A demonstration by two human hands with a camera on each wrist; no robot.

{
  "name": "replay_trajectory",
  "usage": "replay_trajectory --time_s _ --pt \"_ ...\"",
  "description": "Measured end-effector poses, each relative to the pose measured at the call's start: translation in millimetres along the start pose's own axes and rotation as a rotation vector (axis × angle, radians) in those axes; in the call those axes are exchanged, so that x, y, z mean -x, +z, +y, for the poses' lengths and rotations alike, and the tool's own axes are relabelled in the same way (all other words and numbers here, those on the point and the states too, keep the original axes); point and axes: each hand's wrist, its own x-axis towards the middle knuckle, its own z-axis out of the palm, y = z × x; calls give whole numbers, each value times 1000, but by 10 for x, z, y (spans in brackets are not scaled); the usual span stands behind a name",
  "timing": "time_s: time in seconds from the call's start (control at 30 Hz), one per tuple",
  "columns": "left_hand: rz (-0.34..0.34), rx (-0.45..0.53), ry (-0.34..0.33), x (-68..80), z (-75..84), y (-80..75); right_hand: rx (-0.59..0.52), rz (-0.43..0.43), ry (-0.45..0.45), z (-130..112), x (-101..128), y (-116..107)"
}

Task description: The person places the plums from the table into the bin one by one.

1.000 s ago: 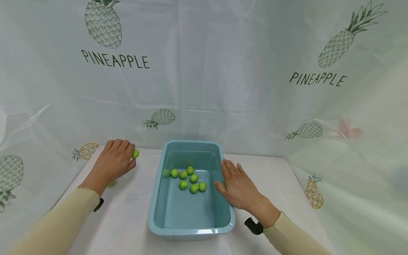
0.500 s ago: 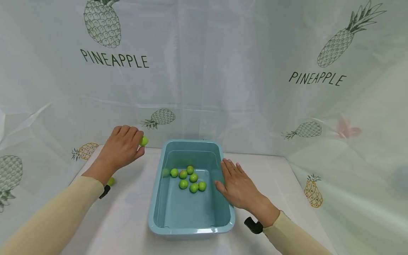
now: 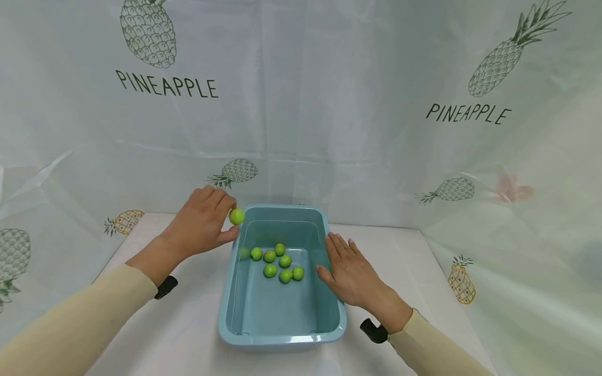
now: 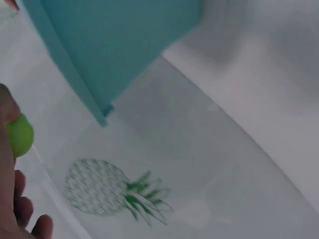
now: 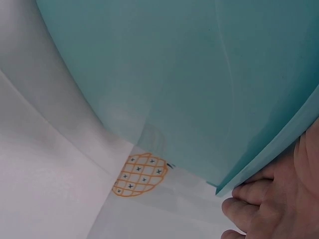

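My left hand is raised over the far left corner of the blue tub, pinching a small round green fruit, like a lime, between thumb and fingers. The left wrist view shows the same lime against the fingers at the left edge. Inside the tub, several more limes lie loosely grouped toward the far half of its floor. With straight fingers, my right hand rests on the tub's right rim. The right wrist view has those fingers at the rim's underside.
The tub stands on a white-covered table. Behind and beside it hangs a pale sheet printed with pineapples. A dark wrist strap mount sits below the right wrist, another below the left.
My left hand has carried the lime rightward from the table's left side to the tub's corner. A lime on the table by the left wrist is now hidden behind the arm. The right hand has stayed put.
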Motion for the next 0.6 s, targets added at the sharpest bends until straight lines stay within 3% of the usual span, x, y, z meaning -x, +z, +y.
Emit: replay_trajectory --time_s 0.27,0.47,0.6 --pt "-185 145 44 -90 429 1 0 5 -2 5 -5 6" --pt "-371 196 42 -143 701 42 -1 13 0 9 -4 8" --pt "-458 220 57 -147 817 99 -4 11 2 7 -4 13"
